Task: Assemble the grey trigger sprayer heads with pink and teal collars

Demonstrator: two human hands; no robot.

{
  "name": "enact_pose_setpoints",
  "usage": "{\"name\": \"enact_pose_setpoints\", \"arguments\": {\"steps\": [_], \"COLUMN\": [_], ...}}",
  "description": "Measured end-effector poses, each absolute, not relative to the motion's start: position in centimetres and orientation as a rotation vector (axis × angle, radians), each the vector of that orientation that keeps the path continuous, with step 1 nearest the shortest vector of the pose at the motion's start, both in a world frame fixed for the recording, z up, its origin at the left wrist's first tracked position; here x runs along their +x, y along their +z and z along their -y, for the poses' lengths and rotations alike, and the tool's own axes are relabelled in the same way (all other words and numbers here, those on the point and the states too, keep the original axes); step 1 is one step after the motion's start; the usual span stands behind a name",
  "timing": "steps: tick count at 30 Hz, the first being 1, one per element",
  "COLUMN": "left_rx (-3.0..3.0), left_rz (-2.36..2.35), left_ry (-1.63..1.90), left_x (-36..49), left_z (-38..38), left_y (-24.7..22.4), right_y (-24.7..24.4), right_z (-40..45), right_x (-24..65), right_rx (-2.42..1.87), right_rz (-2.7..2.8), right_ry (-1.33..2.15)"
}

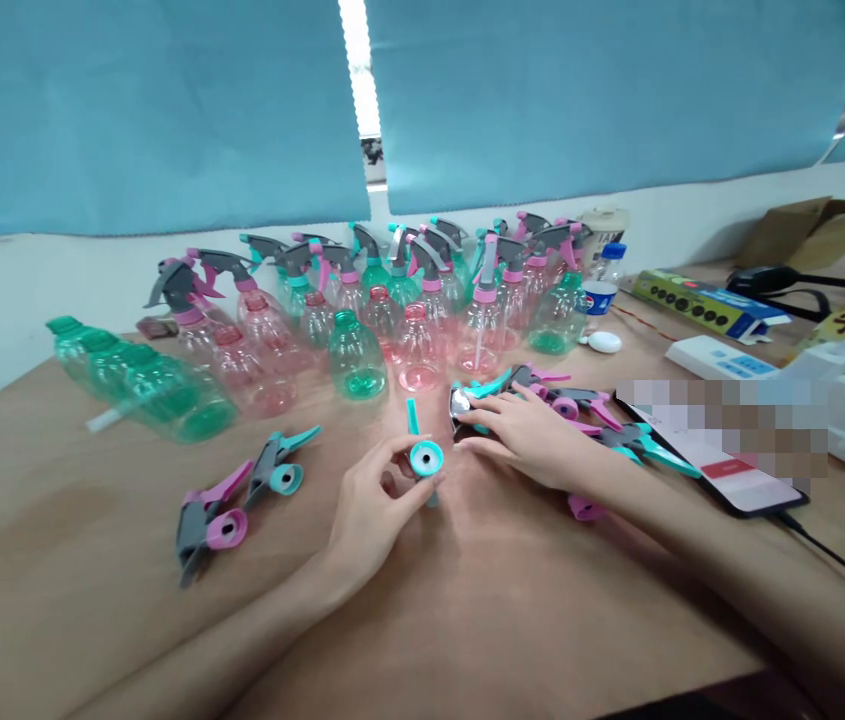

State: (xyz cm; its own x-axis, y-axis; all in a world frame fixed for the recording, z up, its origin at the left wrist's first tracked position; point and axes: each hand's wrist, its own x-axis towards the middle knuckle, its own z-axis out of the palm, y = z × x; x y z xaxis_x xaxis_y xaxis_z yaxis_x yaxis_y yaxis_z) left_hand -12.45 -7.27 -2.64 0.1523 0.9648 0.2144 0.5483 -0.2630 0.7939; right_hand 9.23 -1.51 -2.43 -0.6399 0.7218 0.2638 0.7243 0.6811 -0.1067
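My left hand [375,495] pinches a teal-collared spray trigger head [426,459] just above the table, its round underside facing me. My right hand [531,435] lies over a pile of grey, teal and pink trigger heads [566,408]. Its fingers are stretched out, with thumb and index apart, touching a grey-and-teal trigger head [461,402] at the pile's left end. Two more loose heads, a pink one [212,525] and a teal one [279,470], lie left of my left hand.
Behind my hands stand open bottles, a green one [358,360] and a pink one [420,355] among them, with capped spray bottles [486,320] further back. Green bottles [167,390] lean at left. A phone [722,460], power strip [718,357] and drink bottle [602,285] are at right.
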Motion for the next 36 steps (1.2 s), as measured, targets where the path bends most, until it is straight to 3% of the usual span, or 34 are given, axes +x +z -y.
{"name": "enact_pose_setpoints", "arguments": {"steps": [5, 15, 36], "left_rx": [1.853, 1.879, 1.845], "left_rz": [-1.394, -1.328, -1.338], "left_ry": [0.984, 1.038, 1.051], "left_x": [-12.5, -12.4, -12.4], "left_z": [7.2, 7.0, 7.0], "left_y": [-2.9, -3.1, -3.2], "right_y": [-1.8, -1.9, -4.3], "right_z": [1.9, 5.2, 7.4], "right_x": [9.2, 6.8, 5.0], "right_rx": [-1.187, -0.741, -0.998], "right_rz": [2.446, 2.217, 2.29], "right_ry": [-0.159, 0.129, 0.277]}}
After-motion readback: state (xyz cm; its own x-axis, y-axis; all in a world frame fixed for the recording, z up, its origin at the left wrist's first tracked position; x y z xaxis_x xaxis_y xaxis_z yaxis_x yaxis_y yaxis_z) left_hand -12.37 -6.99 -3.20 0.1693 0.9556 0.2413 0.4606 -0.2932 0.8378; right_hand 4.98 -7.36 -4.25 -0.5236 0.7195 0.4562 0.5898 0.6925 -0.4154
